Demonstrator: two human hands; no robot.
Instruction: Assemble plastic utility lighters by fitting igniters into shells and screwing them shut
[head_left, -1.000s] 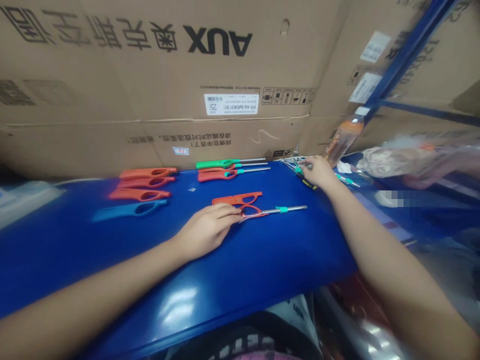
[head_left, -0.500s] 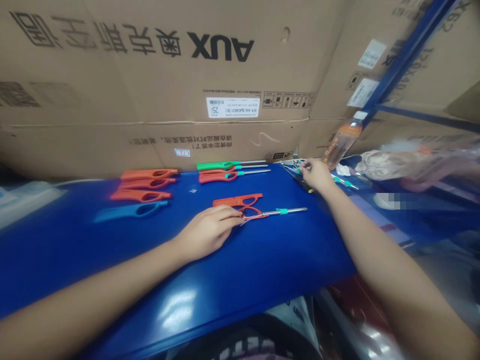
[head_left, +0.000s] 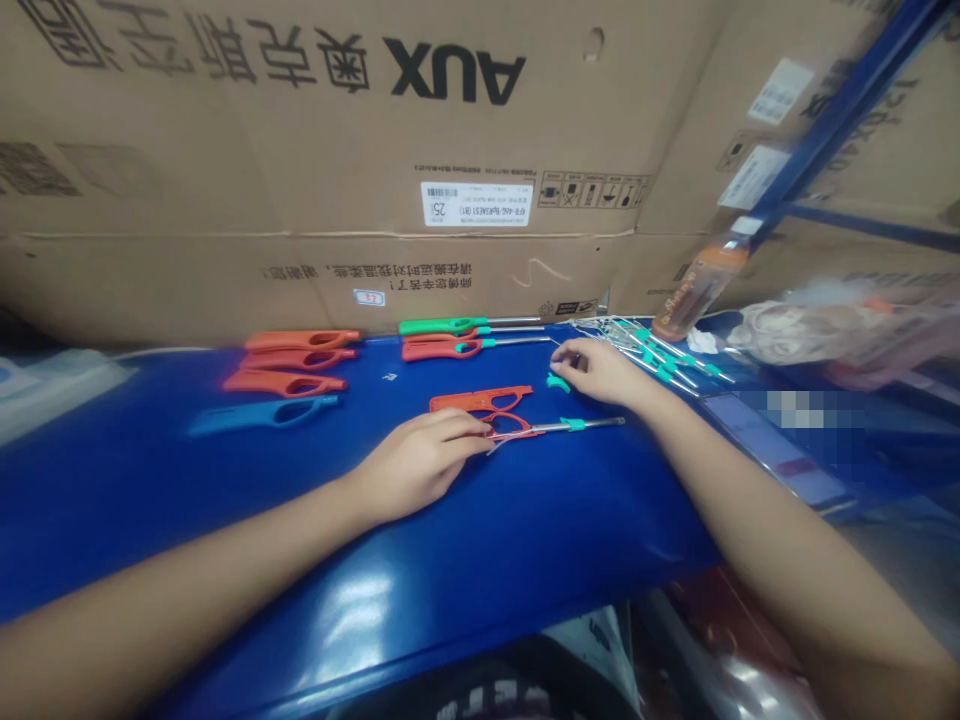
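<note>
My left hand (head_left: 424, 460) rests on the blue tabletop, its fingers closed on the orange handle half (head_left: 511, 428) of a long-nosed lighter. A metal tube (head_left: 600, 423) with a green collar extends right from it, and a thin pale wire shows by the fingertips. Just behind lies another orange handle half (head_left: 480, 399). My right hand (head_left: 600, 370) is pinched above the table, with a small green plastic piece (head_left: 557, 382) at its fingertips. Beyond that hand lies a pile of metal tubes with green collars (head_left: 660, 350).
Orange handles (head_left: 300, 384) and a blue handle (head_left: 262, 414) lie at the left. A green lighter (head_left: 442, 326) and red ones (head_left: 435, 348) lie along the cardboard wall (head_left: 300, 200). A drink bottle (head_left: 701, 290) and a phone (head_left: 780, 455) are at the right.
My right hand has come from the tube pile toward me and left, bringing the small green piece. The black-and-yellow tool handle beneath it is now hidden. My left hand stays on the lighter.
</note>
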